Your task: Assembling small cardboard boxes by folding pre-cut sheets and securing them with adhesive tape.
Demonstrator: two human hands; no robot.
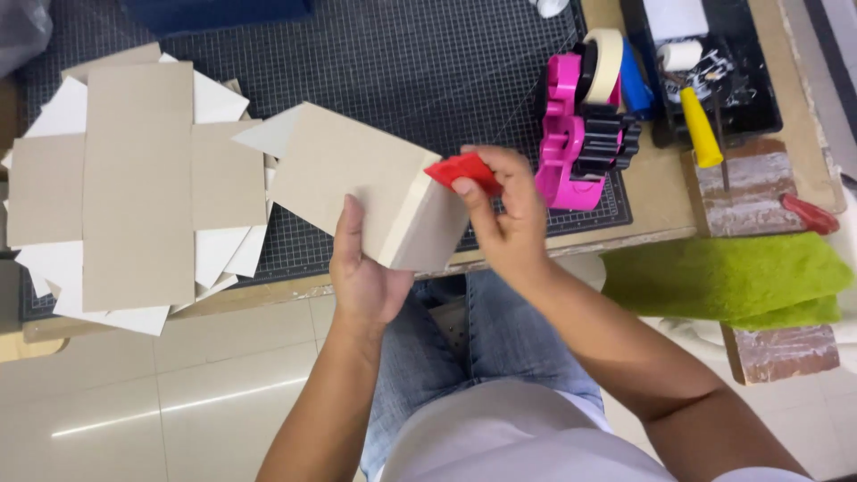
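My left hand [361,272] grips a folded grey cardboard box [357,178] from below, thumb up its near face, holding it tilted above the table's front edge. My right hand [504,219] pinches a small flat red plastic tool [461,170] and presses it against the box's right corner. A pink tape dispenser [571,143] with a roll of beige tape [603,62] stands just right of my right hand.
A stack of flat cardboard blanks [134,178] lies at the left on a dark gridded cutting mat [375,54]. At the right are a black tray [741,89], a yellow-handled tool [698,125], a red-handled tool [808,214] and a green cloth [723,281].
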